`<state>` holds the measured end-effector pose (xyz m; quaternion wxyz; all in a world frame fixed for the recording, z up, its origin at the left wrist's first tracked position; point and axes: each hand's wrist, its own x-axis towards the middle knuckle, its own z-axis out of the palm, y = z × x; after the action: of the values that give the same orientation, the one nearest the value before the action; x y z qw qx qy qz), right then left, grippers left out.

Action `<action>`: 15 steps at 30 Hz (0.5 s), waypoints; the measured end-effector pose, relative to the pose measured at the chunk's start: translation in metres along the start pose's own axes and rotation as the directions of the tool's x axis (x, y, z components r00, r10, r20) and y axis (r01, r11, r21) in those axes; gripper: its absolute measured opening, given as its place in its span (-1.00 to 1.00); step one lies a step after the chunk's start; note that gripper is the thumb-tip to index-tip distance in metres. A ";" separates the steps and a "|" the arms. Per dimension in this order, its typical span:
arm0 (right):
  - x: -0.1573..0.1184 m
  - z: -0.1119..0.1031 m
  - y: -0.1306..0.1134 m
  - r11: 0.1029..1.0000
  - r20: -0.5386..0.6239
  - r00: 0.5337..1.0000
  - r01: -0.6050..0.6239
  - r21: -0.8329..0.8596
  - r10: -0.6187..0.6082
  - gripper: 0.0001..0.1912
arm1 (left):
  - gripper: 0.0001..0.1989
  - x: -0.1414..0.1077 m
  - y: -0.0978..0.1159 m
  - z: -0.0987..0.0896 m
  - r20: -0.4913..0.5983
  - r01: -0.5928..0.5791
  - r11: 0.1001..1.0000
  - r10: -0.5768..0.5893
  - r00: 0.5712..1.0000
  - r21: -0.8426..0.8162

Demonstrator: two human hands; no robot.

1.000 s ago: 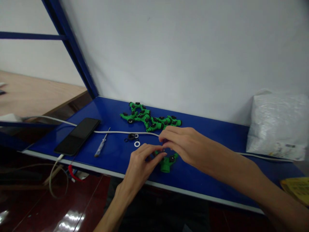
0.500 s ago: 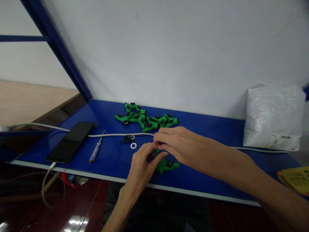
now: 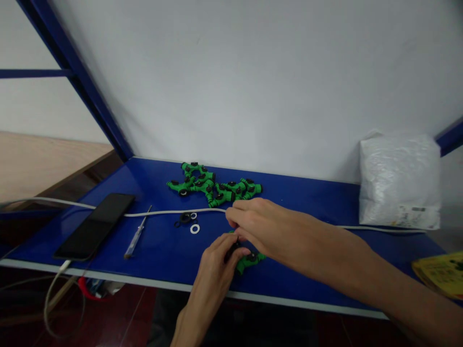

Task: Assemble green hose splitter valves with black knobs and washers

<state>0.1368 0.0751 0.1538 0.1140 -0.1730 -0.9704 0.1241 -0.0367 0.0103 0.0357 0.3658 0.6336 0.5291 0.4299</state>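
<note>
Near the front edge of the blue shelf, my left hand [image 3: 219, 262] curls its thumb and fingers around a green Y-shaped hose splitter [image 3: 249, 261] with black valve knobs. My right hand [image 3: 258, 222] is closed just above it, its fingertips pinched together by the splitter's upper end. Whatever is between those fingertips is hidden. Left of my hands lie a white ring washer [image 3: 195, 229], a smaller white ring [image 3: 194, 216] and a black round part [image 3: 185, 218] with small black rings.
Several green hose splitters [image 3: 204, 183] lie in a cluster by the wall. A white cable [image 3: 173, 212] crosses the shelf. On the left are a black phone [image 3: 94, 226] and a screwdriver [image 3: 135, 238]. A white plastic package [image 3: 400, 180] and a yellow packet [image 3: 439, 274] are at right.
The camera view has shifted, so the shelf and its things appear slightly lower and further left. Both hands stay together at the splitter, with only small finger movement.
</note>
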 end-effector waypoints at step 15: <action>0.020 -0.052 -0.026 0.973 0.272 0.962 0.085 -0.215 -0.024 -0.84 | -0.67 0.003 -0.037 0.002 -0.120 -0.034 0.976 0.061 0.991 0.215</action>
<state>0.1238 0.0692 0.2138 -0.0349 -0.1398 -0.9890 0.0324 -0.0481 0.0201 0.0014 0.2514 0.6533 0.5787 0.4185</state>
